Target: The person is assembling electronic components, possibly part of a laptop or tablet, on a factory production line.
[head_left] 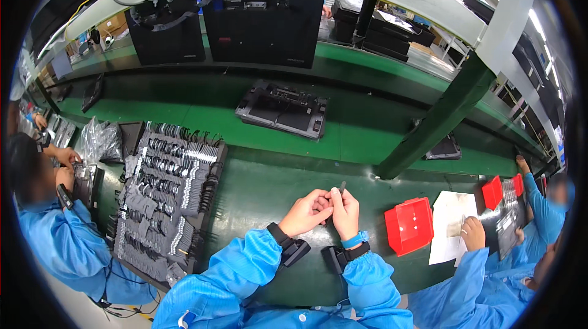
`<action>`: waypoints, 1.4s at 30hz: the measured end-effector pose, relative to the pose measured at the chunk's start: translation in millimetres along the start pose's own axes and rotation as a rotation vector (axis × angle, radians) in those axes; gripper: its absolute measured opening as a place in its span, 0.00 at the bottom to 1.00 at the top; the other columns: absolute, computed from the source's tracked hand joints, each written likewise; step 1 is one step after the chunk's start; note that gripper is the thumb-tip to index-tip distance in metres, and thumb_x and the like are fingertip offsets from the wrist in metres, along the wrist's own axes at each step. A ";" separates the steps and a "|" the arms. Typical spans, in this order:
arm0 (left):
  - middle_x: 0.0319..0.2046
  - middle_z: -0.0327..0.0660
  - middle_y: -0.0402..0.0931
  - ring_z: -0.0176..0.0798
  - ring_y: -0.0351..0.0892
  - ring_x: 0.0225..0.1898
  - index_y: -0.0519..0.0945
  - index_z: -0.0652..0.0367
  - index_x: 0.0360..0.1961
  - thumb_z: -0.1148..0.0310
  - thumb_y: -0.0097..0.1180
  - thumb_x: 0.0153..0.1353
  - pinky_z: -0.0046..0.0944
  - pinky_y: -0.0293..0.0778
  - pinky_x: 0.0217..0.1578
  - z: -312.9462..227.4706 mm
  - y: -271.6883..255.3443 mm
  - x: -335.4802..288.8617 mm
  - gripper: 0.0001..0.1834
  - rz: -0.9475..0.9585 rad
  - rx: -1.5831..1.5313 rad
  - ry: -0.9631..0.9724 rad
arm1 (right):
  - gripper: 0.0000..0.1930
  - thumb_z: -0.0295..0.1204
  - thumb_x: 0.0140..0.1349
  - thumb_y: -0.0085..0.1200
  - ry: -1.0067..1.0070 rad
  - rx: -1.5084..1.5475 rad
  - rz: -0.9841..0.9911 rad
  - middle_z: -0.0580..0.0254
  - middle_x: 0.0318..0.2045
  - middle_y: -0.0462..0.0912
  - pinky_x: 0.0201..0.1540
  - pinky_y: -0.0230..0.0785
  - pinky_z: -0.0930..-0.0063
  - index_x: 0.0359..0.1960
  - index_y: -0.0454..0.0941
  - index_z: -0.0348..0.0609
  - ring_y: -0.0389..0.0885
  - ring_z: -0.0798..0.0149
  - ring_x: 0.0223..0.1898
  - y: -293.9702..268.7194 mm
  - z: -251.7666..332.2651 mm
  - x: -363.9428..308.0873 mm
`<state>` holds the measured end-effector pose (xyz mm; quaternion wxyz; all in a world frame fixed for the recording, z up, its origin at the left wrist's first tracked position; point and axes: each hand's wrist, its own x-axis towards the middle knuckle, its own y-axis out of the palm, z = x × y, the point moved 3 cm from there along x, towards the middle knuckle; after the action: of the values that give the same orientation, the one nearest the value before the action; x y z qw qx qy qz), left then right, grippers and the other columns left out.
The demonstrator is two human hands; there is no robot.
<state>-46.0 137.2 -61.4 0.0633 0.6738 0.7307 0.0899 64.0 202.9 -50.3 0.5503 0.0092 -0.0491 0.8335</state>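
Above the green table, my left hand (308,212) and my right hand (345,214) meet in front of me. A small dark narrow piece (342,186) sticks up from the pinched thumb and fingers of my right hand; its kind is too small to tell. Curled fingers close my left hand right beside the right one, and whatever it holds is hidden. Both wrists carry black straps with dark box-shaped units, and a blue band circles my right wrist. To the left lies a large tray of grey parts with black cables (162,200), packed in rows.
A red bin (409,226) and a white paper sheet (452,222) lie to the right, with a co-worker's hand (473,233) on the paper. A dark laptop-like chassis (283,108) sits on the green belt ahead. A slanted green post (435,117) rises at right. Another co-worker (58,231) works at left.
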 end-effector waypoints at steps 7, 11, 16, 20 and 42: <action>0.34 0.36 0.73 0.28 0.75 0.36 0.67 0.64 0.50 0.76 0.56 0.61 0.30 0.77 0.35 -1.7 -1.5 -1.3 0.18 -0.015 -0.004 -0.054 | 0.11 0.33 0.65 0.53 -0.012 -0.025 0.029 0.70 0.22 0.78 0.27 0.66 0.82 0.32 0.77 0.36 0.72 0.80 0.26 3.1 6.4 -1.1; 0.36 0.35 0.72 0.27 0.74 0.39 0.66 0.63 0.52 0.78 0.58 0.58 0.30 0.76 0.38 2.6 -1.7 -1.9 0.22 0.018 -0.006 0.055 | 0.11 0.33 0.65 0.54 -0.065 0.024 -0.006 0.71 0.23 0.78 0.27 0.66 0.82 0.33 0.77 0.36 0.72 0.80 0.25 3.9 2.3 -0.9; 0.36 0.35 0.70 0.28 0.73 0.39 0.64 0.62 0.56 0.79 0.62 0.53 0.30 0.74 0.38 -13.5 4.6 -6.6 0.30 0.087 0.120 0.041 | 0.10 0.32 0.65 0.54 -0.037 0.027 -0.022 0.72 0.22 0.77 0.25 0.65 0.82 0.33 0.76 0.36 0.71 0.80 0.24 0.9 0.8 -2.5; 0.37 0.35 0.70 0.28 0.73 0.40 0.63 0.61 0.57 0.79 0.62 0.52 0.30 0.74 0.38 -9.9 2.2 -6.7 0.31 0.062 0.152 0.017 | 0.10 0.32 0.65 0.54 -0.020 0.018 0.005 0.72 0.22 0.76 0.25 0.64 0.83 0.32 0.76 0.36 0.71 0.81 0.23 3.3 4.5 -3.9; 0.36 0.35 0.72 0.28 0.74 0.39 0.66 0.64 0.53 0.83 0.56 0.55 0.30 0.74 0.43 0.6 -3.5 -4.4 0.24 0.004 0.015 -0.017 | 0.09 0.30 0.61 0.56 -0.121 -0.155 0.005 0.69 0.19 0.76 0.24 0.64 0.81 0.32 0.77 0.35 0.69 0.80 0.22 4.4 5.2 -2.1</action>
<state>-48.9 132.6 -62.8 0.0644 0.6763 0.7295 0.0789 60.5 198.8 -45.6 0.5433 0.0168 -0.1464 0.8265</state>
